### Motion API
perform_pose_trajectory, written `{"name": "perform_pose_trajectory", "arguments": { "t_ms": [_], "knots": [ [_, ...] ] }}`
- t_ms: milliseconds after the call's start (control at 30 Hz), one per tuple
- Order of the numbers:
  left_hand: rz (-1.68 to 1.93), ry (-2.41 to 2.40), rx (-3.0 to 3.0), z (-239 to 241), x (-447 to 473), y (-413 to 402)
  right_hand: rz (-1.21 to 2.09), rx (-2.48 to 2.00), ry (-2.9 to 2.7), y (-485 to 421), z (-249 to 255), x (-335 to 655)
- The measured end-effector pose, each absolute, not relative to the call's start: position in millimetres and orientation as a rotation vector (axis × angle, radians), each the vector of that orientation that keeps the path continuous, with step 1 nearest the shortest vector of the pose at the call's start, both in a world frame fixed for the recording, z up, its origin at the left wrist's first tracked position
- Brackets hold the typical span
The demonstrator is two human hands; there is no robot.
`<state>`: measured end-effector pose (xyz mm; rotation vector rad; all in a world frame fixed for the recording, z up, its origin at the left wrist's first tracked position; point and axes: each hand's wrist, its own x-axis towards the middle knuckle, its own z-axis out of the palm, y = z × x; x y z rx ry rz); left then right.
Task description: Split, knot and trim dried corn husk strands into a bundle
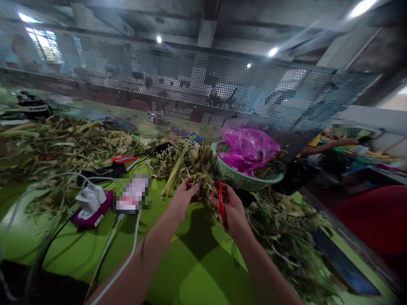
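Observation:
My left hand (pixel 183 197) is closed on a bunch of dried plant stems (pixel 203 180) held above the green table (pixel 190 271). My right hand (pixel 233 207) grips red-handled scissors (pixel 220 201), their blades pointing up into the same bunch. Both hands meet at the stems just in front of a green basket (pixel 244 180).
The basket holds a pink plastic bag (pixel 251 148) and plant scraps. Heaps of dried leaves (pixel 73 148) cover the table's left and right sides. A white charger on a purple power bank (pixel 92 205) with cables lies left. A perforated metal screen (pixel 203 89) stands behind. Another person (pixel 330 144) sits at right.

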<state>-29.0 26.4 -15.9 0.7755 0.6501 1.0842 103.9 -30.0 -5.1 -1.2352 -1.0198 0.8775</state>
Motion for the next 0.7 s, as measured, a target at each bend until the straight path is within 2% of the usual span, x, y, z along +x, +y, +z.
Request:
{"name": "perform_pose_trajectory", "arguments": {
  "t_ms": [367, 700],
  "knots": [
    [1.056, 0.61, 0.763, -19.5, -28.3, 30.5, 0.863, -1.236, -1.036, -30.3, -4.7, 103.6],
    [0.959, 0.532, 1.04, -23.9, -28.8, 40.6, 0.838, -1.222, -1.069, -25.0, -11.5, 104.7]
  ]
}}
